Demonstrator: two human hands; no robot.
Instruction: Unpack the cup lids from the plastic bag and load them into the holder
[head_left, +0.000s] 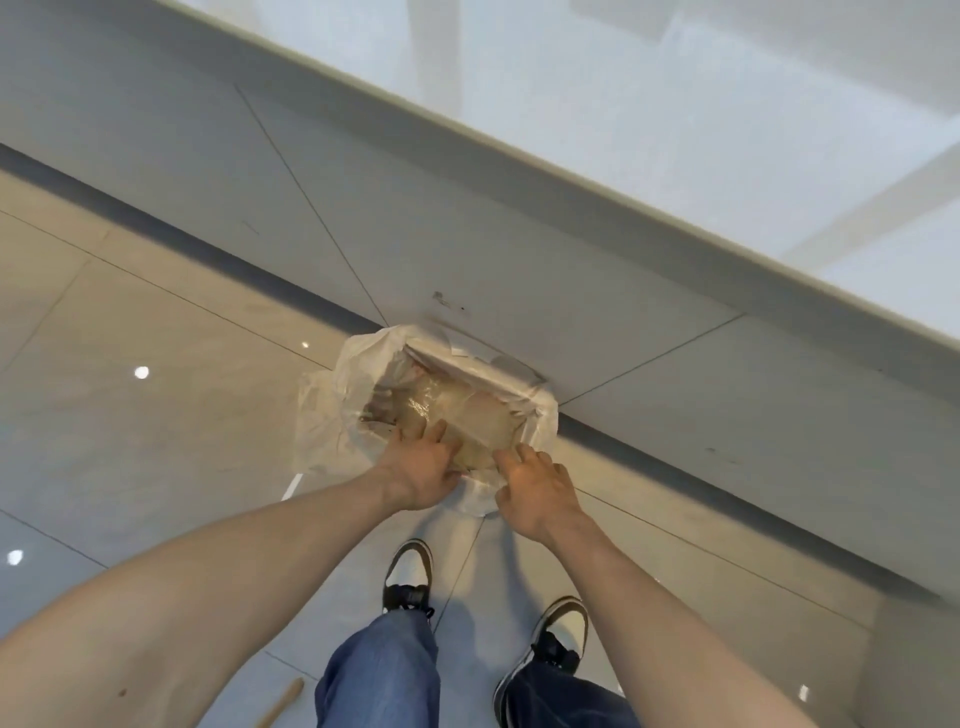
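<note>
A crumpled clear plastic bag (470, 415) lies in the mouth of a small bin lined with a white liner (332, 410), on the floor against the counter front. My left hand (421, 462) reaches over the bin's near rim, its fingers stretched onto the bag's left part. To its right, my right hand (540, 488) has its fingers curled on the bag's near edge. Both hands touch the bag. No cup lids and no holder are in view.
A grey counter front (467, 249) runs diagonally behind the bin, with a pale glossy countertop (675, 119) above it. My two shoes (410, 571) stand on the tiled floor just short of the bin. A wooden stick end (283, 704) lies at the bottom edge.
</note>
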